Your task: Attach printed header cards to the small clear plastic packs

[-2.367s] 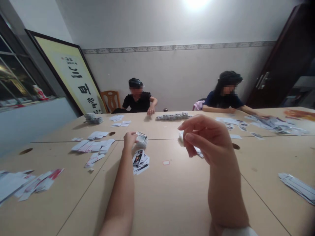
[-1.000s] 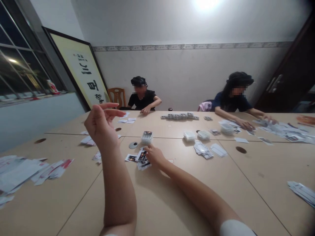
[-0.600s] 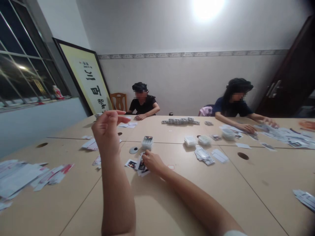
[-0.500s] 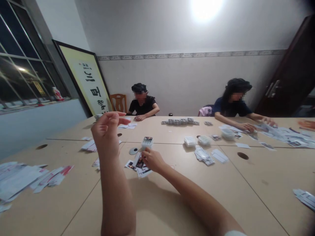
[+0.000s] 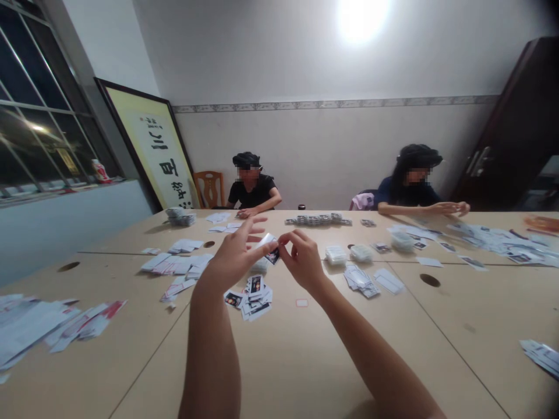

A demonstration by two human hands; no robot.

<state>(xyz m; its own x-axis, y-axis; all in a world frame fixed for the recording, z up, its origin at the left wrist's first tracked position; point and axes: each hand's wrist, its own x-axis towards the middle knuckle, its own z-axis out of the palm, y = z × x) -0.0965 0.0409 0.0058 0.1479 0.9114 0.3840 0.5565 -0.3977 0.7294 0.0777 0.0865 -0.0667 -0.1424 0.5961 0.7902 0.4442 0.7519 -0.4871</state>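
A small printed card [image 5: 273,256], white with a dark picture, is held up above the table. The thumb and index finger of my right hand [image 5: 303,259] pinch its right edge. My left hand [image 5: 233,256] is at the card's left side with its fingers stretched apart. Its thumb crosses in front of the card; whether it presses on it I cannot tell. Below the hands lies a loose pile of similar printed cards [image 5: 257,304]. A stack of clear cases [image 5: 259,266] stands behind the left hand, mostly hidden.
White paper slips [image 5: 174,265] and bigger sheets [image 5: 35,320] lie to the left. On the right are stacks of clear cases [image 5: 336,256] and white cards [image 5: 361,281]. Table holes include one at right [image 5: 430,280]. Two people [image 5: 253,186] [image 5: 413,183] sit across the table.
My right hand has risen from the card pile with a card in its pinch. My left hand has come down and right to meet it, its fingers spreading.
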